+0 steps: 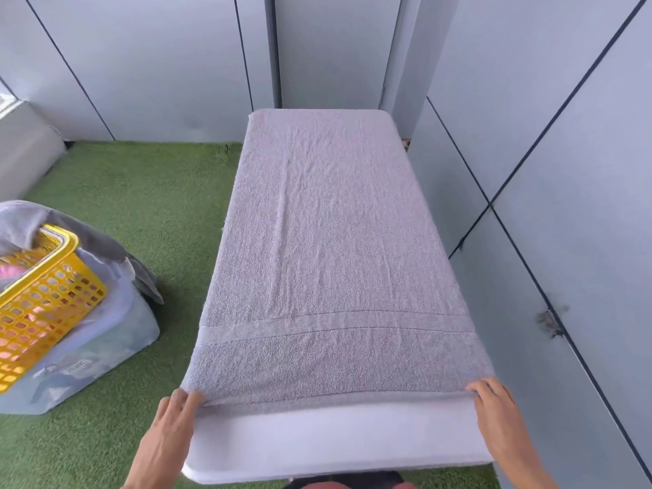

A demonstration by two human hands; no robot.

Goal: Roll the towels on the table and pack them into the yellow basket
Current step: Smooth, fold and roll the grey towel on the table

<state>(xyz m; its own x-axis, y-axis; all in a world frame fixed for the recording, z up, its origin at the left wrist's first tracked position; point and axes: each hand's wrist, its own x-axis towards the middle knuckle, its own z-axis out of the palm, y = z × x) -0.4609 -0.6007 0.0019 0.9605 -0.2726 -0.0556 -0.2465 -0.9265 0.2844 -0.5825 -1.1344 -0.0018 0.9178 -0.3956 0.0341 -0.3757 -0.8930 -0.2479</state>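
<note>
Head view: I look down on a long white worktop [335, 442] with rounded corners, standing on green artificial turf [148, 206] against grey wall panels [564, 135]. One pale grey terry towel [328, 241] with a woven band near its close end lies flat along the worktop and covers nearly all of its surface; only a bare white strip shows at the near edge.

My left hand [173, 425] holds the near left corner of the towel, its thumb on top of the hem and its fingers curled at the edge: the grip is closed on the cloth. My right hand [494, 407] holds the near right corner in the same way, its fingers bent over the hem. Between both hands the hem is raised slightly off the worktop and forms a low fold.

To the left, well apart from the worktop, a yellow perforated plastic basket [46, 298] sits tilted on a translucent storage box [106, 347]. Pink fabric [8, 270] shows inside the basket. A dark grey cloth [21, 220] hangs over the box behind it.
</note>
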